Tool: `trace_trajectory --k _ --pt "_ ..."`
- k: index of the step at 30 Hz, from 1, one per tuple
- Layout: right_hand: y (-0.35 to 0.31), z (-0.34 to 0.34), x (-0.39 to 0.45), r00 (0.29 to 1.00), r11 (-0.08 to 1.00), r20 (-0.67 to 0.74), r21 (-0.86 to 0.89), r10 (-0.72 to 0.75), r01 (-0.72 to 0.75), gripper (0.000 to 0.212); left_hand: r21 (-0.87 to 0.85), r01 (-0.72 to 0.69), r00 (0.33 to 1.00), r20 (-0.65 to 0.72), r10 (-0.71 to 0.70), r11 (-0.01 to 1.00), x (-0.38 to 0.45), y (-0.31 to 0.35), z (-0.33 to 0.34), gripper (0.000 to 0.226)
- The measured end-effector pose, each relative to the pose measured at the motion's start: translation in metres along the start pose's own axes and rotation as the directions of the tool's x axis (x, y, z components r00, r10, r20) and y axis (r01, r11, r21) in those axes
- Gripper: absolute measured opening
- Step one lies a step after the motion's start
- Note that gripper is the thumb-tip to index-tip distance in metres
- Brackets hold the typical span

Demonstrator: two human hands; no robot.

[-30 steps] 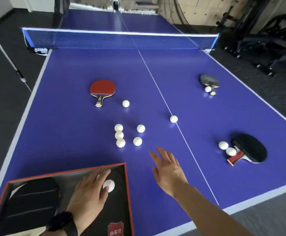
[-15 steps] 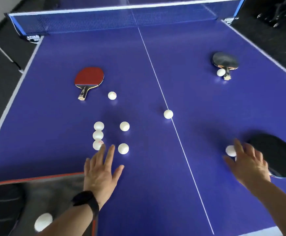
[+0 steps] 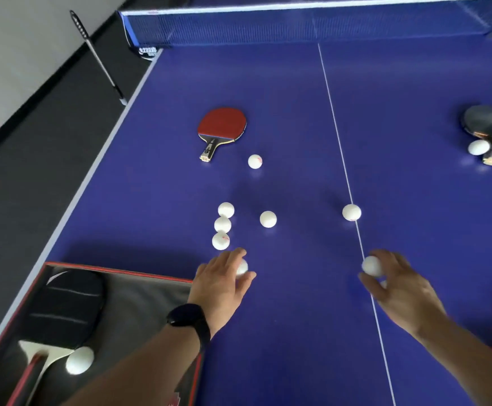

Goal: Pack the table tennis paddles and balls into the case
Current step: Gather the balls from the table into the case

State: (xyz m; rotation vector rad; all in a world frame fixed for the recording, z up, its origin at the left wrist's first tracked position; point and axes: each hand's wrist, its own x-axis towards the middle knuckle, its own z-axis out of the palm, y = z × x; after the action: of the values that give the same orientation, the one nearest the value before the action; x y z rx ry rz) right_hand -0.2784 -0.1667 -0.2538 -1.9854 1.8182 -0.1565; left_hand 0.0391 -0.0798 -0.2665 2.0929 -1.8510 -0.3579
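Note:
My left hand [image 3: 219, 284], with a black watch on the wrist, curls over a white ball [image 3: 242, 267] on the blue table. My right hand [image 3: 400, 288] grips a white ball [image 3: 371, 265] just right of the centre line; a second ball may sit under its fingers. The open black case [image 3: 139, 306] with red trim lies at the near left, holding a black paddle [image 3: 66, 306] and one ball [image 3: 79, 360]. Several loose balls [image 3: 222, 224] lie beyond my left hand. A red paddle [image 3: 222, 126] lies farther out, a black paddle [image 3: 490, 123] at the far right.
Single balls rest near the red paddle [image 3: 255, 161], on the centre line [image 3: 351, 212] and against the far black paddle [image 3: 478, 147]. The net [image 3: 297, 27] spans the back. The table's left edge [image 3: 92, 174] runs diagonally, with a thin pole [image 3: 98, 57] beyond it.
My right hand has come left from beside the near black paddle, now holding a ball. My left hand has reached forward from the case and closed over a ball. The view turned left.

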Motion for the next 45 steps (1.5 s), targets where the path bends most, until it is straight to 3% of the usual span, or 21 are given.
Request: trace_trajectory --k 4,8,10,13,17,23,26,30,33,35,38,42,45 --pt "-0.112 0.053 -0.014 0.954 0.952 0.023 0.073 -0.3 0.297 0.04 -0.136 0.217 0.966 -0.115 -0.233 0.967 -0.035 -0.056 -0.035 0.036" --pt "-0.209 0.108 -0.044 0.763 0.763 -0.027 0.01 -0.645 0.646 0.042 -0.136 0.285 0.95 -0.094 -0.299 0.949 -0.071 -0.101 -0.05 0.034" --pt "-0.242 0.131 -0.052 0.67 0.67 -0.02 -0.04 -0.742 0.741 0.042 -0.134 0.297 0.948 -0.08 -0.309 0.945 -0.08 -0.114 -0.05 0.036" --pt "-0.267 0.155 -0.053 0.621 0.617 -0.021 -0.136 -0.784 0.775 0.04 -0.158 0.299 0.949 -0.053 -0.31 0.941 -0.085 -0.124 -0.047 0.038" --pt "-0.26 0.17 -0.052 0.653 0.633 0.018 -0.222 -0.757 0.741 0.04 -0.152 0.283 0.957 -0.024 -0.29 0.947 -0.083 -0.127 -0.037 0.048" --pt "-0.25 0.17 -0.06 0.736 0.732 -0.03 -0.142 -0.676 0.667 0.047 -0.132 0.231 0.97 -0.039 -0.238 0.964 -0.078 -0.12 -0.031 0.057" --pt "-0.247 0.168 -0.056 0.758 0.754 0.019 -0.089 -0.652 0.651 0.059 -0.024 0.274 0.96 -0.056 -0.275 0.962 -0.078 -0.116 -0.033 0.064" --pt "-0.241 0.153 -0.053 0.75 0.755 0.101 0.034 -0.654 0.654 0.059 -0.027 0.203 0.979 -0.027 -0.204 0.979 -0.082 -0.123 -0.028 0.057" --pt "-0.216 0.117 -0.024 0.875 0.856 0.008 0.212 -0.484 0.472 0.056 -0.041 0.121 0.992 -0.014 -0.122 0.992 -0.079 -0.13 -0.027 0.051" --pt "-0.179 0.086 0.017 0.944 0.939 -0.142 0.14 -0.296 0.316 0.052 -0.014 0.099 0.995 -0.009 -0.099 0.995 -0.075 -0.13 -0.028 0.051" --pt "-0.128 0.045 0.07 0.951 0.985 -0.257 -0.048 -0.174 0.167 0.053 0.088 0.087 0.995 0.046 -0.092 0.992 -0.07 -0.132 -0.031 0.063" --pt "-0.088 0.023 0.106 0.967 0.964 -0.188 -0.238 -0.17 0.123 0.059 0.241 0.056 0.991 0.101 -0.082 0.969 -0.067 -0.13 -0.042 0.087" --pt "-0.07 0.018 0.121 0.987 0.956 -0.105 -0.28 -0.123 0.089 0.066 0.358 0.062 0.997 0.025 -0.076 0.932 -0.061 -0.126 -0.053 0.094"
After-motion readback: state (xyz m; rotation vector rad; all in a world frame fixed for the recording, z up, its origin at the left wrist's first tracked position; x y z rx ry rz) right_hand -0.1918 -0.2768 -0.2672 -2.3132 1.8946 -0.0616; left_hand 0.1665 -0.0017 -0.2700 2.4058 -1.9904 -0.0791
